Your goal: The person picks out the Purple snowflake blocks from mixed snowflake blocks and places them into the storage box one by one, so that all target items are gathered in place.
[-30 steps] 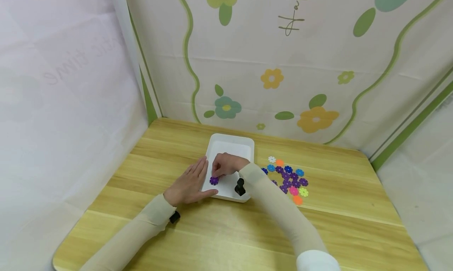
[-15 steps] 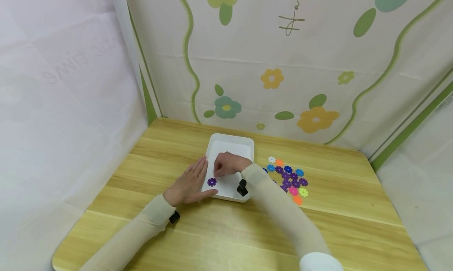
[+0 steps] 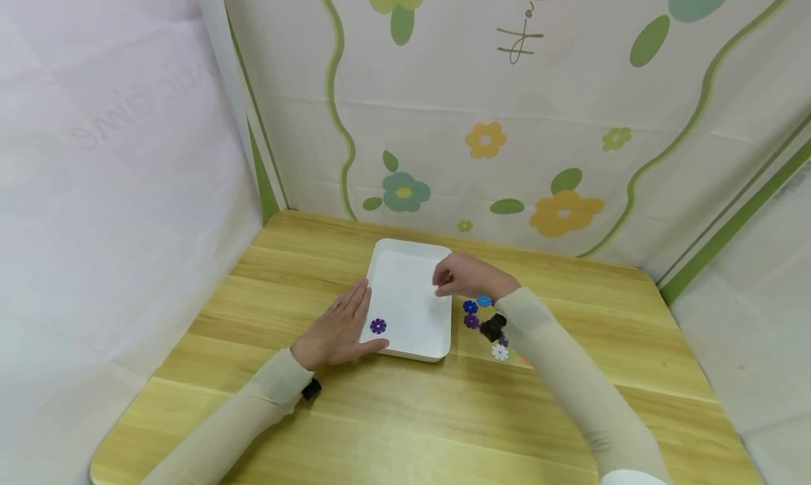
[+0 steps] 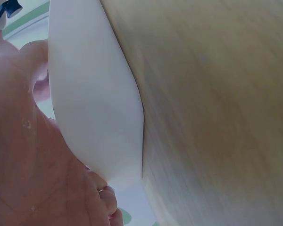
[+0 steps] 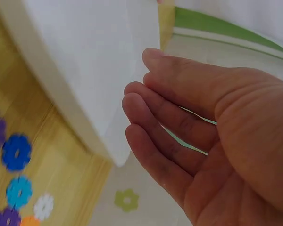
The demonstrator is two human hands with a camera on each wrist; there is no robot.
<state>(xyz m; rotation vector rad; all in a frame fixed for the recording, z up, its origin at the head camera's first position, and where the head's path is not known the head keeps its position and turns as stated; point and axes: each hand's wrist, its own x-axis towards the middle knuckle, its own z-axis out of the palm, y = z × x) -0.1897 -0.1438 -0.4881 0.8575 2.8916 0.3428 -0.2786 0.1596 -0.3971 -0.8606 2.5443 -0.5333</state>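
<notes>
A white rectangular tray (image 3: 408, 288) lies on the wooden table, with one purple flower-shaped plastic disc (image 3: 378, 326) flat inside near its front left corner. My left hand (image 3: 336, 330) rests along the tray's left edge, fingers straight and thumb spread across the front corner. In the left wrist view, the palm (image 4: 33, 141) is against the tray's outer wall (image 4: 96, 94). My right hand (image 3: 472, 275) hovers over the tray's right rim. Its fingers (image 5: 155, 146) are loosely curled and the right wrist view shows nothing between them.
Right of the tray lie more flower discs, including a blue one (image 3: 470, 307), a purple one (image 3: 472, 321) and a white one (image 3: 500, 352). The right forearm (image 3: 570, 372) hides others. A printed cloth backdrop (image 3: 431, 119) rises behind the table.
My right hand has let go of the purple disc in the tray's front left corner. It has then moved right, up to the tray's right rim. The left hand has stayed put.
</notes>
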